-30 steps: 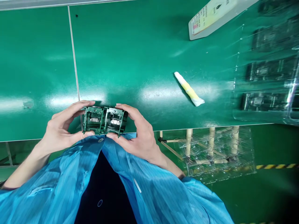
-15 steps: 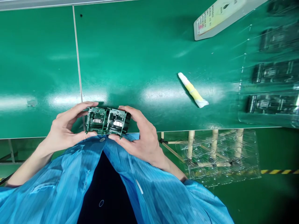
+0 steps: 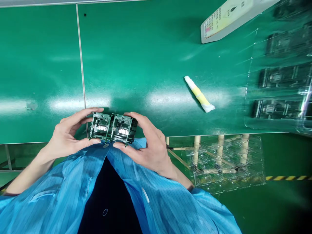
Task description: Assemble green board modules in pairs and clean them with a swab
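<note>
Both hands hold a circuit board assembly (image 3: 112, 128) at the front edge of the green table. It has two side-by-side green and black sections with a bright metal connector in each. My left hand (image 3: 70, 131) grips its left end, fingers along the far side and thumb on the near side. Around the right end, my right hand (image 3: 148, 143) is closed the same way, with the thumb at the near edge. The underside of the assembly is hidden.
On the green table (image 3: 136, 48) lies a rolled white and yellow wrap (image 3: 200, 94). A labelled white container (image 3: 219, 24) stands at the back right. At the right, a clear plastic tray (image 3: 248, 81) holds several similar assemblies. Below the edge sit more clear trays (image 3: 226, 165).
The view has shifted slightly, so the things on the right appear a little further left. Both hands keep the same grip on the circuit board assembly.
</note>
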The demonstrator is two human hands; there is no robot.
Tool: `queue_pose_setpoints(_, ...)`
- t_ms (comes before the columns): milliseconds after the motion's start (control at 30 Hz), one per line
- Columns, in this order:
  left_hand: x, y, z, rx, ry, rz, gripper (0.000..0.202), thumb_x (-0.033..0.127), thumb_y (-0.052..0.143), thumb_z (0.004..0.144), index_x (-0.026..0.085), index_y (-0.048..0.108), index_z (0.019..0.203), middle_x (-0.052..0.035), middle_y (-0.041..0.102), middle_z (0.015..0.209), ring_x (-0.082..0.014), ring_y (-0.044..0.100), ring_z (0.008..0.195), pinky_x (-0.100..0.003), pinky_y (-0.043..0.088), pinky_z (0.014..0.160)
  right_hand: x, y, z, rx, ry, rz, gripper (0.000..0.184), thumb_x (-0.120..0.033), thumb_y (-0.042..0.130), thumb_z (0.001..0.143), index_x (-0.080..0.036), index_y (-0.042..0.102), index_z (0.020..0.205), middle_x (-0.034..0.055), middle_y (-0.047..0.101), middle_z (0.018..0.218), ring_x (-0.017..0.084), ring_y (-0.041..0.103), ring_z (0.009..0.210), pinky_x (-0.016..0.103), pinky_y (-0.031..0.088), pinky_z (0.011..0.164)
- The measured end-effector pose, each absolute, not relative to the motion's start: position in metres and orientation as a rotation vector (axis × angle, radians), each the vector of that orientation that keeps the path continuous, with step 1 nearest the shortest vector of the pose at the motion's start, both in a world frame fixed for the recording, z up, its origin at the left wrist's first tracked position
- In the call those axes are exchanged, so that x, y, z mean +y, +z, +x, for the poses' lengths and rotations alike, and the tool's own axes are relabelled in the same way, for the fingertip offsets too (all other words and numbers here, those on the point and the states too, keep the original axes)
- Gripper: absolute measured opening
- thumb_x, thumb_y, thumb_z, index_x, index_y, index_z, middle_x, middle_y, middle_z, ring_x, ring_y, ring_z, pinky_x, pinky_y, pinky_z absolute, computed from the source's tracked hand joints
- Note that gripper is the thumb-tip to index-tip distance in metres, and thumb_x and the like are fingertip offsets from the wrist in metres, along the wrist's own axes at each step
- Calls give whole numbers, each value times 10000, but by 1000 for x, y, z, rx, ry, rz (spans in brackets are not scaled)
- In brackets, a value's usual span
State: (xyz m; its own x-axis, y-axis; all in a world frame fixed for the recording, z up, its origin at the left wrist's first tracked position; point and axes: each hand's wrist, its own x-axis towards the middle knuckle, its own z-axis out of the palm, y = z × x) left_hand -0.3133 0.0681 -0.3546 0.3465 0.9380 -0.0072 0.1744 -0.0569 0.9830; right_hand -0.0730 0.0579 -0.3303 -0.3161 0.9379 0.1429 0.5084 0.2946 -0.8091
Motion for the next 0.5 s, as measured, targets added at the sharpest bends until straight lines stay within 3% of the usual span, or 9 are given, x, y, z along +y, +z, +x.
queue_pose_setpoints(167,71,-366,-316,1126,838,1550,658,282,839,748,311,567,1346,-32,666,1320,-201,628,1236,-315,499,1110,67,-348,-74,-1885,995,-1250,581,-399,741,849,-209,495,1340,119,643,1327,246,629,1234,428,554,1051)
queue_pose_setpoints(300,75,-382,-318,1242,737,1655,684,380,825,757,319,525,1369,-52,617,1387,-264,555,1332,-452,415,1189,76,-370,-75,-1913,1025,-1231,576,-429,710,867,-224,476,1351,110,614,1381,261,551,1337,521,374,1204)
queue_pose_setpoints(433,79,-382,-317,1312,621,1835,718,480,746,818,327,426,1442,-73,579,1426,-295,549,1335,-507,466,1134,79,-380,-75,-1966,972,-1215,616,-461,690,881,-208,438,1382,122,587,1411,261,490,1394,527,298,1238)
queue_pose_setpoints(500,82,-376,-316,1285,634,2029,835,512,742,811,327,321,1509,-87,507,1498,-315,457,1415,-545,412,1169,78,-381,-74,-1989,942,-1221,613,-456,663,902,-206,417,1405,126,579,1418,264,457,1419,533,299,1233)
